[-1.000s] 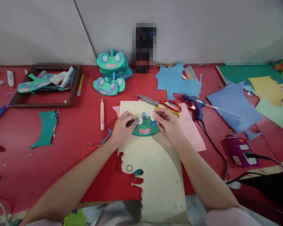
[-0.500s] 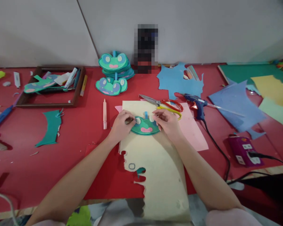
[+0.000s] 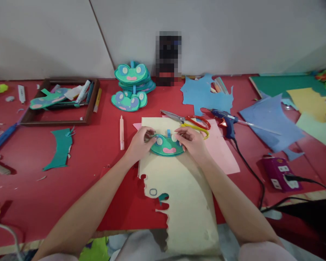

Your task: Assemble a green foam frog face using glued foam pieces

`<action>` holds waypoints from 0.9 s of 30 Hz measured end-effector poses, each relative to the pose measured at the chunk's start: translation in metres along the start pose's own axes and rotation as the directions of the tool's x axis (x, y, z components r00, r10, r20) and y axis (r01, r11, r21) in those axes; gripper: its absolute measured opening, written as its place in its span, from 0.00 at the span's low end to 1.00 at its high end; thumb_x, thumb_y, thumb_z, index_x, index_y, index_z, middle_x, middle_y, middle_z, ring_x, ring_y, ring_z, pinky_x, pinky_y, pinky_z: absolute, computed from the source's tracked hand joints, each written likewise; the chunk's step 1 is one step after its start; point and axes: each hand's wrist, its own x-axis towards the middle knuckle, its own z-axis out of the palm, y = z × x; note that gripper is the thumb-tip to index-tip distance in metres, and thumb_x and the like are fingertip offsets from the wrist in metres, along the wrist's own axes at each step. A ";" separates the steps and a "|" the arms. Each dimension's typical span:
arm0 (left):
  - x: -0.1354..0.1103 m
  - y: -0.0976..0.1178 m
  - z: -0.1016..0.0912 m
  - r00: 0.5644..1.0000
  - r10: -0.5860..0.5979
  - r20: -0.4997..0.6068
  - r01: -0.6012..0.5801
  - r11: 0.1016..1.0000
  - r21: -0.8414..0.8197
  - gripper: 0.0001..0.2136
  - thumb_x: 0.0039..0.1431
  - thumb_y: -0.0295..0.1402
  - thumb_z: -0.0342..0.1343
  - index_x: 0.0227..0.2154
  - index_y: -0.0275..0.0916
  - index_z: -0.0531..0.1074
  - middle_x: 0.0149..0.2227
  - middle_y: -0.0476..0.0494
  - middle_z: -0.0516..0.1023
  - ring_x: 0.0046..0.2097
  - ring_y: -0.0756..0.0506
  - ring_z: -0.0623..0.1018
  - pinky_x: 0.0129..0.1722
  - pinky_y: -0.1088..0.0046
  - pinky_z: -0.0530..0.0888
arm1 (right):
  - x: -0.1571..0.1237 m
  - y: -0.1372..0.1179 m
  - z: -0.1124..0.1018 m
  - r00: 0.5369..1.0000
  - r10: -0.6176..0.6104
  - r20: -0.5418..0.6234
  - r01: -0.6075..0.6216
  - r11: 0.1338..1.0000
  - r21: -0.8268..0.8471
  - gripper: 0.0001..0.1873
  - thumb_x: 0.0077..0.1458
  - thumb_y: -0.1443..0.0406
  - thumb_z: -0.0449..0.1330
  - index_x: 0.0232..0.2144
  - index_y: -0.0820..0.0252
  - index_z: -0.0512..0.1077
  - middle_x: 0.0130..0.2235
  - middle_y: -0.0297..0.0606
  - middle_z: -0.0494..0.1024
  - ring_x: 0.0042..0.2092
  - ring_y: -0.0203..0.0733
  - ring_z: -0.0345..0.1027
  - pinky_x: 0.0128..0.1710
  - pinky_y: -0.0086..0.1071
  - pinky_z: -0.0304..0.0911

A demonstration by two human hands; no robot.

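Observation:
A green felt frog face (image 3: 165, 143) with a pink mouth and a small blue tab on top lies on a cream felt sheet (image 3: 182, 192). At its left side my left hand (image 3: 140, 144) is closed, fingertips gripping the edge beside the left eye. My right hand (image 3: 193, 142) pinches a small cream circle (image 3: 174, 136) over the right eye. Whether that circle touches the face, I cannot tell. The right fingers partly cover the blue right eye patch. The left eye (image 3: 159, 140) shows a pale circle on blue.
Scissors (image 3: 184, 119) and a blue glue gun (image 3: 228, 121) lie just beyond my right hand; its cord runs to a purple power socket (image 3: 281, 174). A pink marker (image 3: 121, 132) lies left. Finished frog faces (image 3: 132, 74) are stacked behind, near a brown frame (image 3: 54, 122) holding markers.
The view has shifted slightly. Both hands stay at the frog face, and the right fingers with the cream circle have moved only a little.

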 end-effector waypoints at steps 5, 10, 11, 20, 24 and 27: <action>-0.002 0.002 0.002 1.000 0.008 0.009 -0.008 1.000 -0.017 0.14 0.52 0.34 0.56 0.42 0.40 0.66 0.37 0.46 0.72 0.37 0.48 0.71 0.37 0.71 0.68 | 0.000 0.004 0.000 1.000 -0.020 -0.008 0.020 1.000 -0.003 0.09 0.49 0.61 0.61 0.35 0.57 0.71 0.28 0.32 0.70 0.21 0.29 0.59 0.13 0.23 0.54; -0.004 0.005 0.002 0.993 0.049 0.110 -0.032 0.988 -0.152 0.16 0.53 0.36 0.55 0.45 0.41 0.66 0.33 0.48 0.72 0.35 0.49 0.72 0.32 0.74 0.67 | 0.001 0.004 0.002 1.000 -0.025 -0.014 0.025 1.000 -0.006 0.10 0.49 0.61 0.61 0.35 0.56 0.71 0.28 0.32 0.70 0.21 0.30 0.59 0.14 0.24 0.54; -0.005 0.005 0.003 0.993 0.052 0.107 -0.033 0.986 -0.164 0.16 0.53 0.35 0.55 0.45 0.41 0.66 0.32 0.49 0.71 0.34 0.49 0.72 0.32 0.75 0.67 | 0.001 0.003 0.001 1.000 -0.020 -0.021 0.020 1.000 -0.005 0.10 0.49 0.61 0.61 0.35 0.57 0.71 0.27 0.32 0.70 0.21 0.30 0.59 0.14 0.24 0.55; -0.001 0.004 0.003 1.000 0.015 0.025 -0.008 0.968 -0.250 0.16 0.49 0.37 0.59 0.42 0.41 0.68 0.29 0.51 0.68 0.33 0.50 0.73 0.31 0.76 0.69 | -0.008 -0.003 -0.012 0.958 0.013 -0.286 0.005 0.998 0.063 0.13 0.45 0.60 0.64 0.34 0.57 0.71 0.27 0.32 0.73 0.23 0.30 0.60 0.19 0.25 0.52; 0.000 0.004 0.001 0.999 -0.049 -0.021 0.041 0.955 -0.295 0.17 0.47 0.39 0.61 0.40 0.40 0.70 0.30 0.50 0.69 0.32 0.51 0.73 0.30 0.76 0.70 | -0.009 0.006 -0.009 0.967 -0.025 -0.255 0.037 0.998 0.043 0.13 0.43 0.60 0.65 0.34 0.57 0.72 0.29 0.33 0.75 0.29 0.34 0.66 0.26 0.28 0.59; 0.001 0.003 -0.001 0.996 -0.076 -0.043 0.058 0.949 -0.310 0.17 0.47 0.38 0.61 0.40 0.41 0.71 0.31 0.50 0.69 0.31 0.52 0.72 0.29 0.77 0.69 | -0.007 0.008 -0.006 0.962 -0.059 -0.266 0.061 0.998 -0.002 0.13 0.44 0.59 0.64 0.34 0.57 0.73 0.30 0.34 0.75 0.31 0.36 0.67 0.30 0.30 0.60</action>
